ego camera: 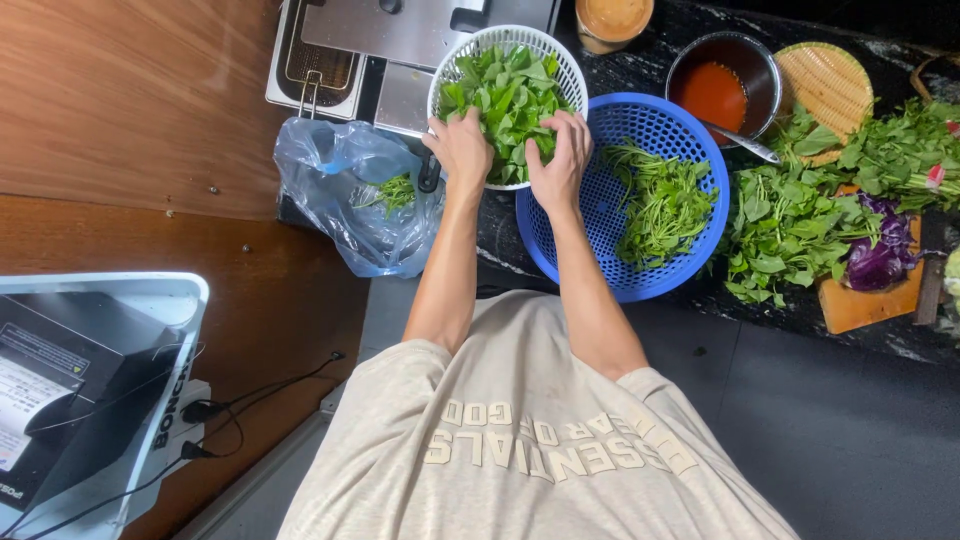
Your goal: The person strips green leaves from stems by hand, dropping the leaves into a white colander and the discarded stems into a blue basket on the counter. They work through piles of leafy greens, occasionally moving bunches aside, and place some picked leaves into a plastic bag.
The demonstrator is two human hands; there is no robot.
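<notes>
Hands — left hand (461,150), right hand (560,160) — grip leafy greens (510,90) (white colander (555,55)) over black stone counter (640,40).

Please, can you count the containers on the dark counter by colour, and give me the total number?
White: 1, the round white plastic colander full of green leaves, with left hand and right hand at it.
Blue: 1, the round blue plastic basket with thin green stems.
Metal: 1, the round steel bowl of red sauce.
Total: 3
</notes>
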